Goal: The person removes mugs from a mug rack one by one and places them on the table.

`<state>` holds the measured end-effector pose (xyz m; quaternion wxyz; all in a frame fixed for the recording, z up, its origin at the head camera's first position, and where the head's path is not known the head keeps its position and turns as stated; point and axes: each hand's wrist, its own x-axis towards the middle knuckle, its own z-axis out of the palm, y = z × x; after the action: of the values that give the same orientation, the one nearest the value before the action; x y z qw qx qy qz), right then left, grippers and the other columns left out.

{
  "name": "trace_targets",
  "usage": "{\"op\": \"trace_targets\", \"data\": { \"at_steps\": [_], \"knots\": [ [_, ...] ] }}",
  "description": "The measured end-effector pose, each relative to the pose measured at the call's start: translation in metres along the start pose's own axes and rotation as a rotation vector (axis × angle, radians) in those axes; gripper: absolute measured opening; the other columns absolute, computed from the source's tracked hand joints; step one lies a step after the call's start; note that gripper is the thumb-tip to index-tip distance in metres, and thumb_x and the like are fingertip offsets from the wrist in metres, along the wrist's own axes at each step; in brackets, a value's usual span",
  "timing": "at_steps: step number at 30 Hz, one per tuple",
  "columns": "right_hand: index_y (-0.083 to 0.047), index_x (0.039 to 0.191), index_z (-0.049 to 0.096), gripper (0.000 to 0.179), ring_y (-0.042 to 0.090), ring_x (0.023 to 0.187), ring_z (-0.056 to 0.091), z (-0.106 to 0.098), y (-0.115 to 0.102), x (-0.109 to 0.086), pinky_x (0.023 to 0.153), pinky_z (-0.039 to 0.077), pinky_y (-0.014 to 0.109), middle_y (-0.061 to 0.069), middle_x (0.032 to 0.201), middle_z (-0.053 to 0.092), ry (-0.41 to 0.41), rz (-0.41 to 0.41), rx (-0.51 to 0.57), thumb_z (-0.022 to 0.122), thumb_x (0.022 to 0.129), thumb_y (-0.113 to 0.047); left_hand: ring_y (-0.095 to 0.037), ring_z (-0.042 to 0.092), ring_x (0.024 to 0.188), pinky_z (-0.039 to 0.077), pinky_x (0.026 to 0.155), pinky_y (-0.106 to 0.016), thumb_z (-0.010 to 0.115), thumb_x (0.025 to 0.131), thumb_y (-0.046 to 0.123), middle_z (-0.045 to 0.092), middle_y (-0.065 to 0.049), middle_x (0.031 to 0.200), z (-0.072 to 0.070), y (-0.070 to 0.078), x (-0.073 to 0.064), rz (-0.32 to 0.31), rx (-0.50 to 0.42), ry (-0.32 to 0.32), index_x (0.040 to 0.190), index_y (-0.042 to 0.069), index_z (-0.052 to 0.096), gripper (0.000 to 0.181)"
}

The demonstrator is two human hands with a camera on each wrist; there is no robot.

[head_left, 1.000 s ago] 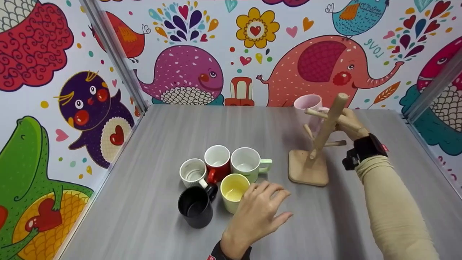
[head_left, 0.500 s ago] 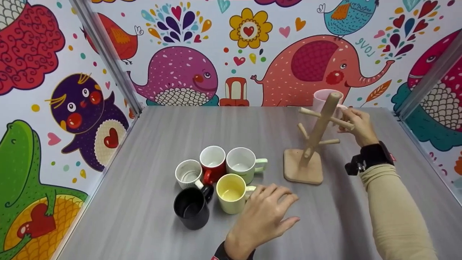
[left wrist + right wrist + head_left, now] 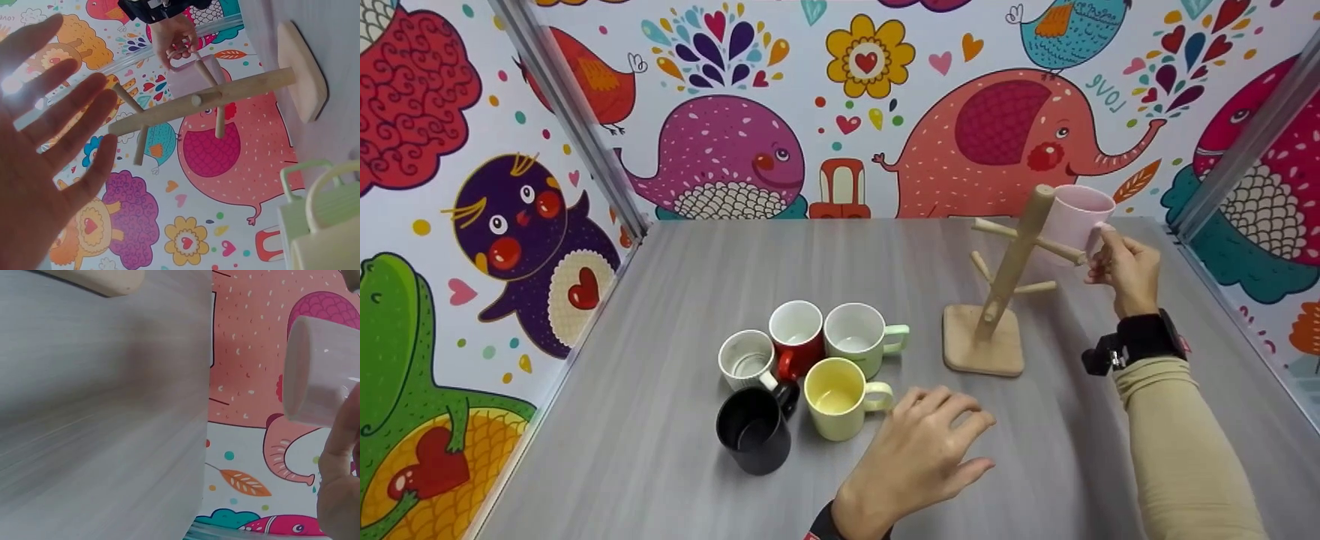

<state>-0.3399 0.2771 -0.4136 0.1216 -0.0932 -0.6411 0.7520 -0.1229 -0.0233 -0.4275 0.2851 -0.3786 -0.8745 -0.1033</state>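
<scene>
High at the back right, my right hand (image 3: 1129, 274) pinches the handle of a pink mug (image 3: 1072, 225), its rim facing up. The mug overlaps the top of a wooden mug tree (image 3: 1009, 274), just behind and right of its post. In the right wrist view the pink mug (image 3: 320, 371) shows clear of the table. Bare pegs stick out from the post, several of them, in the left wrist view of the mug tree (image 3: 247, 93). My left hand (image 3: 919, 450) hovers with relaxed, spread fingers, holding nothing, right of the yellow mug (image 3: 836, 420) and close to its handle.
Left of the mug tree stands a cluster of upright mugs: a light green mug (image 3: 874, 360), a red mug (image 3: 811, 356), a white mug (image 3: 735, 377) and a black mug (image 3: 757, 450). Patterned walls (image 3: 855, 45) close off the grey table (image 3: 660, 300) behind and on both sides.
The right hand has carried the pink mug rightward, from left of the post to behind and right of it. The left hand has drifted slightly right, away from the yellow mug. The view has shifted slightly.
</scene>
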Motion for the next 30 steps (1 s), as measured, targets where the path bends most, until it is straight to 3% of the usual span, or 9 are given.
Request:
{"op": "trace_targets", "data": {
  "at_steps": [6, 12, 19, 30],
  "knots": [
    [-0.002, 0.064, 0.062, 0.044, 0.014, 0.043, 0.056, -0.015, 0.005, -0.005, 0.045, 0.053, 0.024, 0.005, 0.057, 0.056, 0.098, 0.038, -0.026, 0.067, 0.099, -0.027, -0.008, 0.061, 0.096, 0.047, 0.081, -0.025, 0.080, 0.082, 0.046, 0.067, 0.009, 0.107, 0.000, 0.004, 0.002, 0.036, 0.013, 0.008, 0.109, 0.024, 0.074, 0.036],
    [-0.002, 0.064, 0.062, 0.044, 0.015, 0.042, 0.057, -0.031, 0.015, -0.006, 0.044, 0.051, 0.025, 0.005, 0.056, 0.055, 0.165, 0.060, -0.001, 0.066, 0.099, -0.028, -0.009, 0.061, 0.098, 0.048, 0.083, -0.026, 0.079, 0.085, 0.045, 0.068, 0.009, 0.108, -0.002, 0.007, 0.003, 0.046, -0.010, -0.025, 0.111, 0.023, 0.074, 0.035],
    [0.003, 0.059, 0.058, 0.047, 0.014, 0.035, 0.053, -0.041, 0.021, -0.017, 0.038, 0.048, 0.024, 0.007, 0.051, 0.055, 0.205, -0.014, 0.017, 0.068, 0.098, -0.022, -0.009, 0.062, 0.098, 0.048, 0.083, -0.025, 0.079, 0.085, 0.045, 0.068, 0.008, 0.107, -0.003, 0.008, 0.003, 0.048, -0.023, -0.029, 0.111, 0.023, 0.074, 0.034],
    [0.007, 0.062, 0.059, 0.045, 0.015, 0.036, 0.051, -0.055, 0.025, -0.044, 0.040, 0.047, 0.021, 0.008, 0.054, 0.055, 0.244, -0.113, 0.016, 0.068, 0.098, -0.018, -0.008, 0.061, 0.096, 0.048, 0.084, -0.025, 0.081, 0.083, 0.045, 0.068, 0.009, 0.107, -0.001, 0.012, 0.001, 0.041, -0.038, -0.003, 0.107, 0.024, 0.075, 0.033]
  ]
}}
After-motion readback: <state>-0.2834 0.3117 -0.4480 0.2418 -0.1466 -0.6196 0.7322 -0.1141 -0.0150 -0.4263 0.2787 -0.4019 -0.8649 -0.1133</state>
